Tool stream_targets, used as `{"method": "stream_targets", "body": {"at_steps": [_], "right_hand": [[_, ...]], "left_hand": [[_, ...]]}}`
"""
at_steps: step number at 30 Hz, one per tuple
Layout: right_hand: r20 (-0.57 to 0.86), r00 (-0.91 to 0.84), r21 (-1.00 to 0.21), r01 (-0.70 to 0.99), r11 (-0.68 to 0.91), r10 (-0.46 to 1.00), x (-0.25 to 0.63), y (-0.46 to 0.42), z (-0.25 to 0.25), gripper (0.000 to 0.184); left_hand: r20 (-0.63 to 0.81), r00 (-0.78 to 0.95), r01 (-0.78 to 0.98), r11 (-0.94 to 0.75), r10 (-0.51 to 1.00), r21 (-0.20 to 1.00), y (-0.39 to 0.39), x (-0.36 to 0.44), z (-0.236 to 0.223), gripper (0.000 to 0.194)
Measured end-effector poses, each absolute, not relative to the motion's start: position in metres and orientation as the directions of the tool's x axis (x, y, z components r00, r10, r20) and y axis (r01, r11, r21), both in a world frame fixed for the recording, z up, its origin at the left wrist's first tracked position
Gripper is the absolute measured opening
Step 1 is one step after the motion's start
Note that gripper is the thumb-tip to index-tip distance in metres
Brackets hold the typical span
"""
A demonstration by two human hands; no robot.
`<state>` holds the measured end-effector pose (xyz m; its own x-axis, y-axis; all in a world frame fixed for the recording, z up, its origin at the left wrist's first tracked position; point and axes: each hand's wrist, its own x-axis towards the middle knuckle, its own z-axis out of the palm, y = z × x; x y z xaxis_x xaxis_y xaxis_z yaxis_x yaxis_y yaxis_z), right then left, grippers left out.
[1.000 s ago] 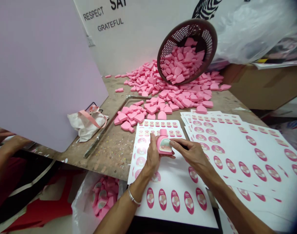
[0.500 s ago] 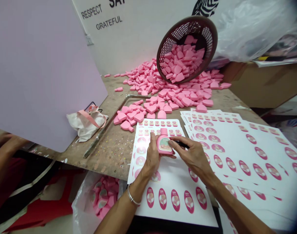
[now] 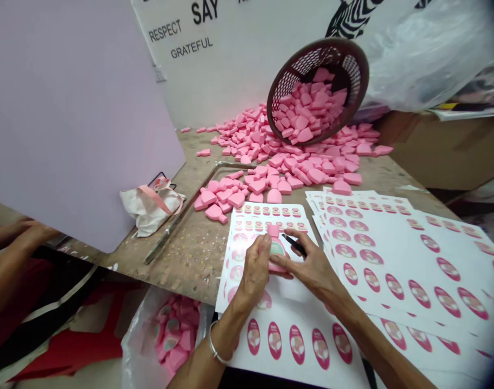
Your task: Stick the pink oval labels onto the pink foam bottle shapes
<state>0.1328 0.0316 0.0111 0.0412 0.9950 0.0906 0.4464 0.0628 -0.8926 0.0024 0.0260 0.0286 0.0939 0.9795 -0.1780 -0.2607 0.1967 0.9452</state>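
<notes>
My left hand [image 3: 255, 268] grips a small pink bottle-shaped foam piece [image 3: 274, 244] over a sticker sheet [image 3: 295, 308]. My right hand [image 3: 312, 267] presses its thumb on the oval sticker on the piece's front and also holds a thin black tool [image 3: 294, 244] between its fingers. The sheet under my hands carries pink oval stickers along its near edge and small ones at its far edge.
A tipped brown basket [image 3: 354, 65] spills many pink foam pieces [image 3: 287, 162] across the worn table [image 3: 190, 248]. More sticker sheets [image 3: 396, 254] lie to the right. A plastic bag [image 3: 174, 335] of finished pieces hangs below. Another person's arms [image 3: 15, 243] sit at left, behind a lilac board [image 3: 68, 119]. A cloth bag [image 3: 152, 202] is nearby.
Both thumbs have closed over the sticker on the pink piece, pressing it down. The piece sits lower toward the sheet, and the view has shifted slightly.
</notes>
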Motion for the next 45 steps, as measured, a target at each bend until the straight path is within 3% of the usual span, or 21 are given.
{"method": "stream_targets", "body": {"at_steps": [4,7,9,12,14,16,18,22,24,27,29,33,36,40,42,45], "right_hand": [[0.058,0.109,-0.916,0.401,0.010,0.992,0.137,0.038,0.005,0.065],[-0.018,0.112,-0.910,0.410,-0.062,0.994,0.149,0.040,0.000,0.054],[-0.035,0.095,-0.895,0.441,-0.074,0.995,0.155,0.040,-0.002,0.049],[-0.023,0.071,-0.872,0.487,-0.055,0.997,0.154,0.041,-0.002,0.046],[-0.010,0.062,-0.865,0.500,-0.040,0.998,0.149,0.042,0.000,0.045],[-0.003,0.068,-0.860,0.508,-0.037,0.998,0.146,0.042,0.003,0.044],[-0.001,0.100,-0.860,0.507,-0.052,0.995,0.152,0.040,0.005,0.044],[0.034,0.201,-0.846,0.527,-0.079,0.979,0.186,0.033,0.005,0.045],[0.021,0.256,-0.780,0.609,-0.144,0.966,0.201,0.027,0.004,0.046],[-0.067,0.276,-0.533,0.803,-0.268,0.959,0.206,0.019,0.003,0.051],[-0.103,0.232,-0.369,0.894,-0.254,0.967,0.197,0.014,0.000,0.048],[0.024,0.241,-0.198,0.952,-0.231,0.970,0.179,0.005,-0.006,0.035],[0.071,0.310,-0.248,0.926,-0.284,0.948,0.177,0.003,-0.010,0.028],[-0.115,0.334,-0.511,0.788,-0.344,0.936,0.183,0.003,-0.010,0.027],[-0.067,0.349,-0.493,0.803,-0.335,0.935,0.183,0.002,-0.010,0.032],[0.028,0.298,-0.351,0.897,-0.269,0.954,0.178,-0.005,-0.012,0.035]], "left_hand": [[-0.245,0.122,-0.176,0.264,0.962,0.948,0.000,-0.045,0.036,0.045],[-0.321,0.035,0.205,0.307,0.947,0.929,-0.038,-0.117,0.042,0.038],[-0.403,0.017,0.508,0.340,0.915,0.792,-0.061,-0.164,0.046,0.035],[-0.255,-0.052,0.833,0.183,0.966,0.522,-0.061,-0.203,0.047,0.039],[-0.065,-0.019,0.936,0.040,0.998,0.351,-0.028,-0.203,0.041,0.034],[0.098,0.133,0.973,-0.149,0.986,0.178,0.025,-0.189,0.031,0.031],[0.151,0.256,0.961,-0.268,0.955,0.069,0.084,-0.172,0.018,0.040],[0.151,0.362,0.925,-0.375,0.920,0.068,0.162,-0.153,-0.008,0.044],[0.156,0.360,0.925,-0.374,0.920,0.069,0.175,-0.152,-0.018,0.040],[0.159,0.319,0.940,-0.333,0.934,0.069,0.176,-0.153,-0.023,0.037],[0.154,0.268,0.957,-0.282,0.951,0.071,0.169,-0.150,-0.020,0.036],[0.158,0.137,0.981,-0.157,0.978,0.116,0.148,-0.139,-0.011,0.033],[0.184,0.029,0.977,-0.067,0.983,0.204,0.123,-0.125,-0.010,0.034],[0.187,-0.072,0.925,-0.004,0.980,0.380,0.078,-0.102,-0.018,0.038],[0.195,-0.151,0.894,0.050,0.969,0.446,0.060,-0.089,-0.022,0.037],[0.242,-0.166,0.896,0.044,0.956,0.443,0.045,-0.073,-0.024,0.034]]}}
